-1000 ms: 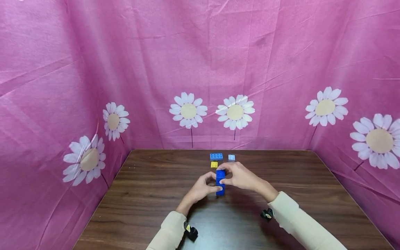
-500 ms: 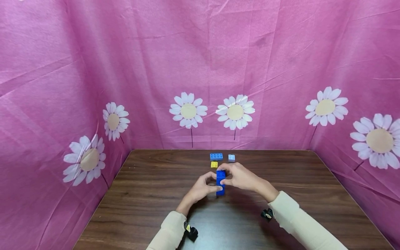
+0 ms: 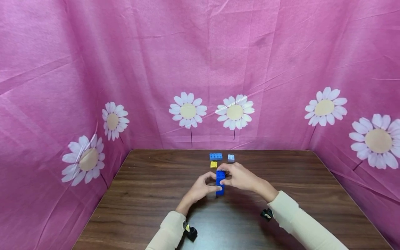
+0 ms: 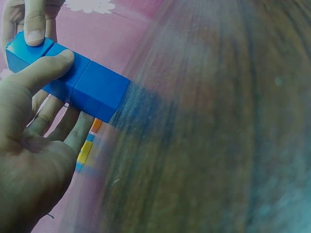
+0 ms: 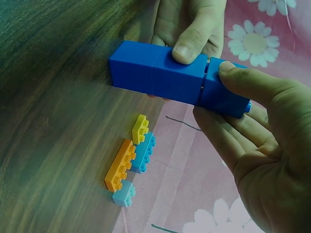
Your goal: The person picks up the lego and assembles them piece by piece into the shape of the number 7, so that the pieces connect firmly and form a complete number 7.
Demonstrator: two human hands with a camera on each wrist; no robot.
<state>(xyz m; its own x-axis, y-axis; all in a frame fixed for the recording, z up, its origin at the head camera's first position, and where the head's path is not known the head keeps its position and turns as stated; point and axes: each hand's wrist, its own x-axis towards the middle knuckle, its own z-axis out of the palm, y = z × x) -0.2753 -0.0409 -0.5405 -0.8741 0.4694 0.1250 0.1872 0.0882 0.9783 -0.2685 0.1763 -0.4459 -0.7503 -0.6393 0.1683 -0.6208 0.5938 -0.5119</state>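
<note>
Three blue bricks stand stacked in an upright tower (image 3: pixel 220 175) on the table, studs up. My left hand (image 3: pixel 200 189) pinches the middle brick (image 5: pixel 177 80), its thumb on the near face. On the top brick (image 5: pixel 221 97), my right hand (image 3: pixel 242 176) has its thumb on one side and fingers on the other. A thin gap shows between the top and middle bricks in the right wrist view. The bottom brick (image 4: pixel 101 92) meets the tabletop in the left wrist view. Some fingers of both hands are hidden behind the tower.
Behind the tower lie a yellow brick (image 3: pixel 214 164), a longer blue brick (image 3: pixel 216 156) and a pale blue brick (image 3: pixel 231 158). An orange brick (image 5: pixel 120 165) shows in the wrist views, hidden in the head view. Pink flowered cloth (image 3: pixel 200 52) surrounds the wooden table (image 3: pixel 150 194).
</note>
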